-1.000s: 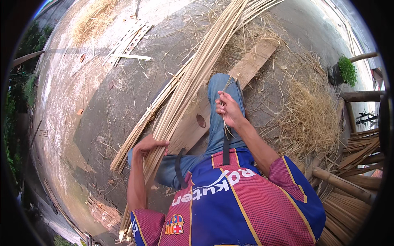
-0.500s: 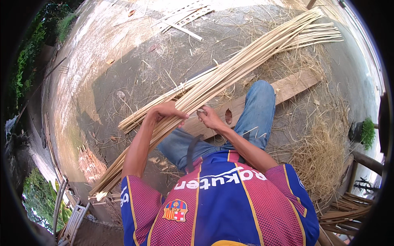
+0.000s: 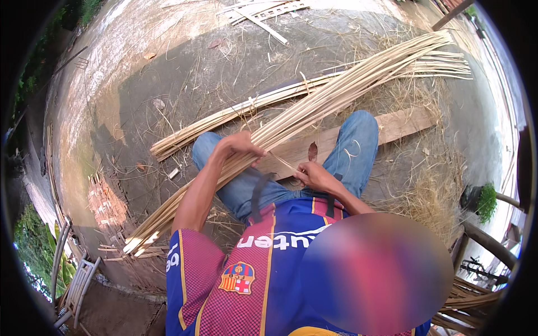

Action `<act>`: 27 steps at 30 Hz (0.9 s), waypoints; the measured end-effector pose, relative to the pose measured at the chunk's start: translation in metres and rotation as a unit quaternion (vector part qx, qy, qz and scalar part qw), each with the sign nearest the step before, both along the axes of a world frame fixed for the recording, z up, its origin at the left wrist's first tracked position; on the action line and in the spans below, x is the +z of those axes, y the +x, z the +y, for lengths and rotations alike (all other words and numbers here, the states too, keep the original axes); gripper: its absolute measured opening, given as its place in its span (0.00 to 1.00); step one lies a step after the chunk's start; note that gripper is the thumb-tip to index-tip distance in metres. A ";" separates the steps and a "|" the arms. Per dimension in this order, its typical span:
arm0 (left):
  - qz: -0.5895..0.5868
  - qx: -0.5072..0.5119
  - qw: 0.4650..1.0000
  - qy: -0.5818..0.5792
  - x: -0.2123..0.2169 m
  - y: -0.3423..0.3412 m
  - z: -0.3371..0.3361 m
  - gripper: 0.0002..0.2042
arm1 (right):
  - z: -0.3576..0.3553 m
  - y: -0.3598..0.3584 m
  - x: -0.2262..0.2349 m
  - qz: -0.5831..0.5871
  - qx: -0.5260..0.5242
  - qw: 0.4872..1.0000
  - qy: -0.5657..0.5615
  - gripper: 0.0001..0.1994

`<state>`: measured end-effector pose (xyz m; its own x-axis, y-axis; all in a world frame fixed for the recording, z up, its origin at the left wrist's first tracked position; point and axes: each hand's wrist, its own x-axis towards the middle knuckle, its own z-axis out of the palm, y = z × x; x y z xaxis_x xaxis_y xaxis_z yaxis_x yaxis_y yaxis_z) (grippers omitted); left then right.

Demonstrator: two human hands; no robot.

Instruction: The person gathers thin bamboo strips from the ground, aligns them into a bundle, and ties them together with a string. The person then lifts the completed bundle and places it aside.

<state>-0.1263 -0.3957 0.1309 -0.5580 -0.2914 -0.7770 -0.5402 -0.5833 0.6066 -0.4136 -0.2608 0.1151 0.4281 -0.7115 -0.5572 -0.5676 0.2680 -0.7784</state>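
A long bundle of thin, pale split-bamboo strips (image 3: 336, 99) slants from the lower left to the upper right, over my left thigh. My left hand (image 3: 241, 148) is closed around its middle, the fingers wrapped over the near side. From beside that grip a narrow tie strip (image 3: 284, 162) runs to my right hand (image 3: 315, 176). The right fingers are closed on the strip's other end, near my lap. Behind the held bundle, a second bundle of strips (image 3: 202, 124) lies on the ground with a tie around it.
A wooden plank (image 3: 406, 124) lies beneath my legs. Loose fibre shavings (image 3: 431, 204) are heaped on the right. Flat slats (image 3: 263, 25) lie at the far side. A bamboo rack (image 3: 81, 288) stands lower left, a potted plant (image 3: 486, 203) at the right.
My right hand has moved right and toward my body, and the tie strip now stretches between the hands. The left hand keeps its grip on the bundle. The head view has shifted slightly.
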 end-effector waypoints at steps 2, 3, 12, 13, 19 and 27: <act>-0.007 -0.010 1.000 -0.023 -0.013 0.004 0.001 0.12 | 0.003 -0.003 0.012 -0.016 -0.007 0.998 -0.061 0.14; -0.008 -0.014 0.999 -0.036 -0.016 0.001 0.002 0.13 | 0.002 -0.004 0.026 -0.024 -0.014 0.995 -0.092 0.15; -0.032 0.001 0.997 -0.075 0.006 -0.025 0.037 0.11 | -0.090 0.043 0.075 0.068 0.298 0.877 -0.372 0.07; -0.019 0.001 0.996 -0.089 -0.002 -0.027 0.042 0.11 | -0.095 0.052 0.074 0.063 0.359 0.827 -0.428 0.07; -0.076 -0.024 0.985 -0.151 -0.001 -0.038 0.060 0.14 | -0.141 0.074 0.084 0.128 0.539 0.612 -0.564 0.18; -0.010 0.071 0.990 -0.122 -0.032 -0.038 0.068 0.29 | -0.145 0.086 0.068 0.190 0.458 0.802 -0.332 0.15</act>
<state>-0.1639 -0.3276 0.0984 -0.4837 -0.5452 -0.6847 -0.4769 -0.4918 0.7285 -0.3273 -0.4057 0.1832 0.8305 -0.3884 -0.3993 -0.5189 -0.8001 -0.3011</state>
